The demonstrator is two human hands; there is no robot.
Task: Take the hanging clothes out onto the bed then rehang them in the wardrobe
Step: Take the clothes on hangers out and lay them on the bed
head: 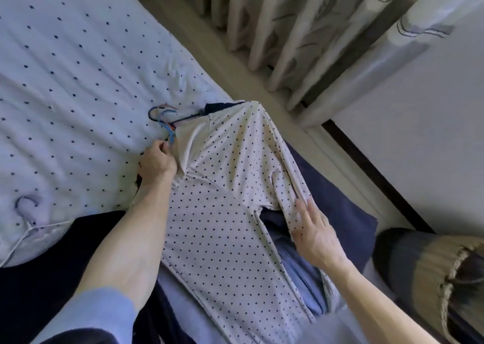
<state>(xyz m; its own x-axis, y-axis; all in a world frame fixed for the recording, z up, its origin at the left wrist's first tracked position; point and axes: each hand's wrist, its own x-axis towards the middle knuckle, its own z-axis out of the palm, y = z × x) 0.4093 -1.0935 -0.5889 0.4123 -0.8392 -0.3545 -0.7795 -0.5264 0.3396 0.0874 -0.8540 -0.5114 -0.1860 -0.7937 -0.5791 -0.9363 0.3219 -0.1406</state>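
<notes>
Shirt (222,186) lies flat at centre of bed (65,68), over blue garments. Left hand (157,161) pinches bunched hangers (167,126) at the shirt's 11 o'clock. Right hand (314,235) rests on the sleeve, fingers straight. Judged: laying-out done, rehanging due. Next move calls for one hook separated; the bunched hooks may snag. Spare hanger (26,212) at 9 o'clock, curtain (288,29) at 12.

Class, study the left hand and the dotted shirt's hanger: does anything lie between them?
Nothing visible does. The left hand pinches the blue hanger at the collar of the dotted shirt. The right hand rests flat on its sleeve. The wardrobe is out of view, so that path cannot be judged.
</notes>
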